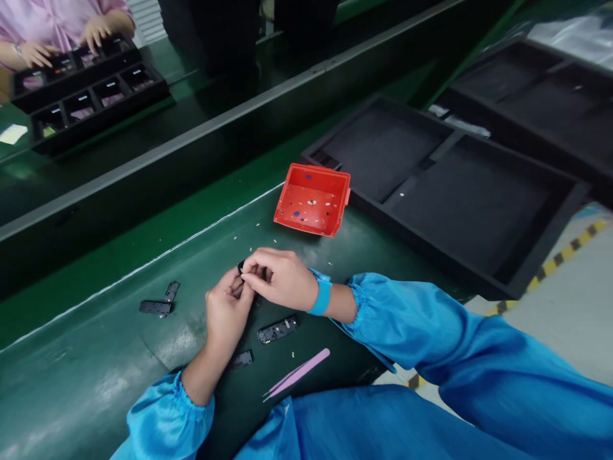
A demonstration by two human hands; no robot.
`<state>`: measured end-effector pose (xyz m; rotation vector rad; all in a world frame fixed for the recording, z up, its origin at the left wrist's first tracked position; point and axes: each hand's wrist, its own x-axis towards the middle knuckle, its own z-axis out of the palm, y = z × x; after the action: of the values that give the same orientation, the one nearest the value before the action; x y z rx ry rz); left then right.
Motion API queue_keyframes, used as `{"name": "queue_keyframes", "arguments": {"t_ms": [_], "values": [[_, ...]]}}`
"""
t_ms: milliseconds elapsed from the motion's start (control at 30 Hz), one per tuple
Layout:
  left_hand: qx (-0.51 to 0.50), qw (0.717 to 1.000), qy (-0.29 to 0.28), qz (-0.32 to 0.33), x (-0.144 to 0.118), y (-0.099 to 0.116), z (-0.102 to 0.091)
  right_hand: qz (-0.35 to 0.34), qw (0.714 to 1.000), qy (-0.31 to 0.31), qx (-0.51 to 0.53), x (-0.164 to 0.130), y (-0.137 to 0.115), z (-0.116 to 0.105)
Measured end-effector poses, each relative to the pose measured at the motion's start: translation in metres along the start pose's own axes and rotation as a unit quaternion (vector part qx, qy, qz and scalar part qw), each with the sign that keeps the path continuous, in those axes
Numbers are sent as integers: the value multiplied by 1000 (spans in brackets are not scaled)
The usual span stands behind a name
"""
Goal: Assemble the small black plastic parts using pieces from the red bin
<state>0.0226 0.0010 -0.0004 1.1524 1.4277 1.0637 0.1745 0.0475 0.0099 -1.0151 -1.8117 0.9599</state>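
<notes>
My left hand is closed on a small black part, mostly hidden by the fingers. Thumb and forefinger of my right hand pinch right at that part; what lies between them is too small to make out. Below my hands is a black electronic module with small metal contacts. Another black piece lies partly behind my left wrist. Pink tweezers rest near the table's front edge. To the left, several dark plastic pieces lie together.
A red bin with tiny scraps inside stands beyond my hands. Large black trays lie to the right. Tiny pale bits are scattered on the green table. Across a rail, a co-worker's hands are over black compartment boxes.
</notes>
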Motion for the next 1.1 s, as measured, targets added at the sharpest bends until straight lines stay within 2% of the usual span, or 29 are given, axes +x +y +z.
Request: {"name": "queue_keyframes", "arguments": {"t_ms": [233, 533, 867, 1100], "values": [[87, 996, 5, 37, -1, -2, -4, 26, 1000, -7, 16, 3, 6, 7], [98, 995, 1, 28, 1, -1, -4, 131, 975, -56, 169, 12, 14, 5], [159, 986, -17, 50, 0, 6, -6, 98, 981, -74, 147, 14, 17, 4], [212, 974, -14, 81, -1, 5, -5, 111, 985, -45, 127, 10, 17, 9]]}}
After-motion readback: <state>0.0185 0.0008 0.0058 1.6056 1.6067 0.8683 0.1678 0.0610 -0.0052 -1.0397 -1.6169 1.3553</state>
